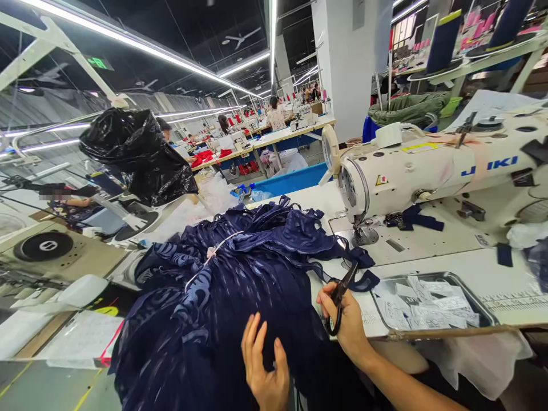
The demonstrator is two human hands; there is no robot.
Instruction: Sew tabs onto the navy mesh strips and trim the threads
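A large heap of navy blue garments (252,279), gathered with a pale tie (218,249), spreads over the table and down its front edge. My left hand (265,365) is at the front of the heap, fingers spread and holding nothing; whether it touches the cloth I cannot tell. In my right hand (349,319) is a pair of dark scissors (343,291), fingers around the handles and blades pointing up and away. The blade tips are by the navy straps (363,279) at the heap's right side. Behind them stands a white sewing machine (406,171), its needle area left visible.
A metal tray (488,319) of white labels (428,302) lies right of my right hand. Navy scraps (422,219) rest under the machine arm. A black plastic bag (137,151) hangs at the left. Other workers sit at machines farther back.
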